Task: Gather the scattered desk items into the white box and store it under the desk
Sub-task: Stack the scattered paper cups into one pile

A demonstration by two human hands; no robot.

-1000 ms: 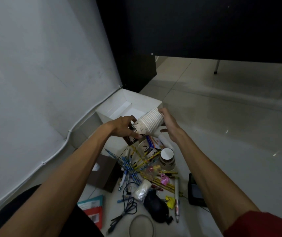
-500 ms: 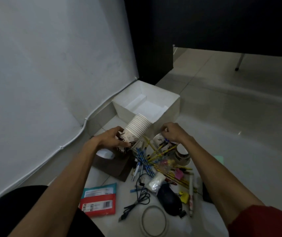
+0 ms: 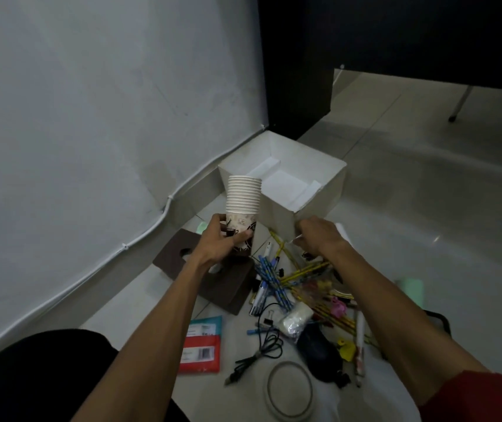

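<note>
Gripping the stack of white paper cups (image 3: 243,196) alone now, the left hand (image 3: 220,243) frees the right hand (image 3: 316,239), grasp unclear, to gather beside the white cardboard box (image 3: 329,193).

Cup stack (image 3: 243,193) upright in L hand (image 3: 219,243), just left of box (image 3: 277,216); pens heap (image 3: 272,280) before box, booklets (image 3: 201,345) nearer.

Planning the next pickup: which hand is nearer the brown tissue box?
Left. The left hand, gripping the paper cups, is directly over the brown tissue box; the right hand is farther right, above the pencils.
</note>
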